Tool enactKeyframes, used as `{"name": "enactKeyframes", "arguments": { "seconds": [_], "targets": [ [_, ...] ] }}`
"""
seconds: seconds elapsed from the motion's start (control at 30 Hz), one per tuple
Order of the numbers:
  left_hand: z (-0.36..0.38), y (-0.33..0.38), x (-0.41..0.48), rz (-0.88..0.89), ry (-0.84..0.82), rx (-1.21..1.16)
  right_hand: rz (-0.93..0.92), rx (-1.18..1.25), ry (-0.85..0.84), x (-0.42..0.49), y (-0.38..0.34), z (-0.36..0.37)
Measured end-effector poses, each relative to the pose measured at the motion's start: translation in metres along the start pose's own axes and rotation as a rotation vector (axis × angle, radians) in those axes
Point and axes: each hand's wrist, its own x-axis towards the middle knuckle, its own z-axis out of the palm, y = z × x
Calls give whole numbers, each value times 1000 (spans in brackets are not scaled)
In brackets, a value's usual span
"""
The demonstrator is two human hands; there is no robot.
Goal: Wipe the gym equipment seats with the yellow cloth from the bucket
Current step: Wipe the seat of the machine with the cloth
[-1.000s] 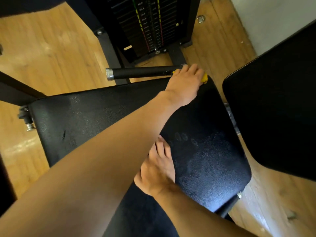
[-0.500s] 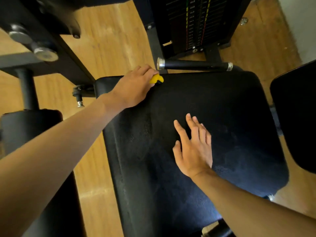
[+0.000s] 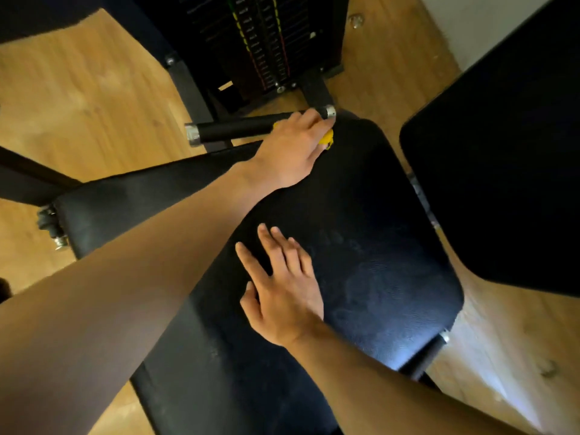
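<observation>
A black padded seat (image 3: 370, 221) fills the middle of the view. My left hand (image 3: 290, 152) reaches across to the seat's far edge and holds the yellow cloth (image 3: 327, 140), of which only a small bunched corner shows past my fingers. The cloth presses on the seat's far right corner, just below a black handle bar (image 3: 238, 130). My right hand (image 3: 282, 290) lies flat on the seat's middle with fingers straight and spread, holding nothing. Faint wet streaks show on the pad to the right of that hand.
A second black pad (image 3: 502, 158) stands close on the right. The weight stack (image 3: 263, 42) rises behind the seat. An adjustment knob (image 3: 51, 227) sticks out at the seat's left end. Wooden floor (image 3: 78, 98) lies all round.
My left hand swept the cloth from the seat's far right corner to its far left corner and has come back to the far right. My right hand stayed flat on the pad.
</observation>
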Motion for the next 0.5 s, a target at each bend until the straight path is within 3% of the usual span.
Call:
{"name": "enactKeyframes", "arguments": {
  "seconds": [0.27,0.5],
  "targets": [
    [6,5,14,95,2,59,4,-36,31,-2,2,0],
    [-20,-57,-111,-16,111,193,31,-89,30,-1,2,-1]
  ]
}}
